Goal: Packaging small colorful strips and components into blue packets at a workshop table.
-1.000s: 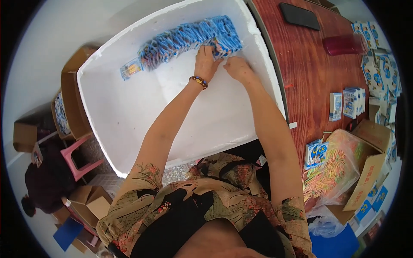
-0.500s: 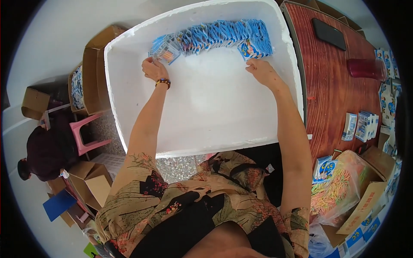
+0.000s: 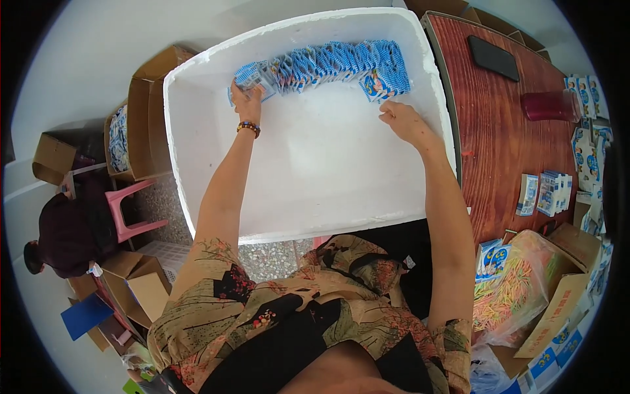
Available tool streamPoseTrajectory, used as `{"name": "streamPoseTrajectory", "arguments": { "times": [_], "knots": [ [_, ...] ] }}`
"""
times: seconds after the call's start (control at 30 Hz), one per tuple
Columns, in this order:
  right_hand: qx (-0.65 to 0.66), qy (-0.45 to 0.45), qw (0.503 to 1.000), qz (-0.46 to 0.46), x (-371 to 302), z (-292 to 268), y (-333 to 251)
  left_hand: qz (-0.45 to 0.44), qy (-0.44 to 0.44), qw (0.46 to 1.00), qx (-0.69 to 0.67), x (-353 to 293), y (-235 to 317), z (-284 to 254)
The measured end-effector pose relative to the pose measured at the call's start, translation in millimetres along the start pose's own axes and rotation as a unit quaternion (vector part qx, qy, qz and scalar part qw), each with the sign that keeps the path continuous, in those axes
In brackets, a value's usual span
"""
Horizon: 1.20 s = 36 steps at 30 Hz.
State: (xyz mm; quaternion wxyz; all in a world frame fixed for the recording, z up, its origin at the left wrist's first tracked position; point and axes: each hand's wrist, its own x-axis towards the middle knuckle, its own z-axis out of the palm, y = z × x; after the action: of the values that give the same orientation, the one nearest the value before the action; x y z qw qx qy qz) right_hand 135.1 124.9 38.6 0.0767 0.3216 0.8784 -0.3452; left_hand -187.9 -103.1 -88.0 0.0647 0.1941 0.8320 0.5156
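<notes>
Left hand (image 3: 245,104) has moved from the row's right end to its left end since a second ago.
Its fingers touch the end packets; whether they grip them, I cannot tell. Right hand (image 3: 401,121) is curled into a loose fist just below the right end. Blue packets (image 3: 328,65) stand in a row along the far wall inside the white foam box (image 3: 308,177), beside the red-brown table (image 3: 489,138).

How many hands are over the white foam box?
2: left hand at the left end of the blue packet row, right hand near its right end. None appear hidden.
</notes>
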Motion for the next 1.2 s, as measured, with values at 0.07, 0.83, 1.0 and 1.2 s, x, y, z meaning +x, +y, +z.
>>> {"name": "streamPoseTrajectory", "arguments": {
  "times": [0.07,0.83,1.0,1.2],
  "knots": [
    [-0.012,-0.016,1.000,0.002,0.1,-0.6,-2.4,0.015,0.017,0.999,-0.036,-3.1,0.8,4.0],
    [-0.034,-0.043,0.998,0.018,0.5,11.0,10.4,0.151,-0.003,0.975,0.161,-44.8,50.0,29.0],
    [-0.041,-0.043,0.998,0.009,2.6,14.0,9.9,0.162,0.004,0.957,0.239,-29.0,51.1,36.0],
    [-0.039,-0.021,0.999,0.002,2.0,17.1,30.1,0.195,-0.047,0.949,0.242,-54.9,44.5,18.4]
  ]
}}
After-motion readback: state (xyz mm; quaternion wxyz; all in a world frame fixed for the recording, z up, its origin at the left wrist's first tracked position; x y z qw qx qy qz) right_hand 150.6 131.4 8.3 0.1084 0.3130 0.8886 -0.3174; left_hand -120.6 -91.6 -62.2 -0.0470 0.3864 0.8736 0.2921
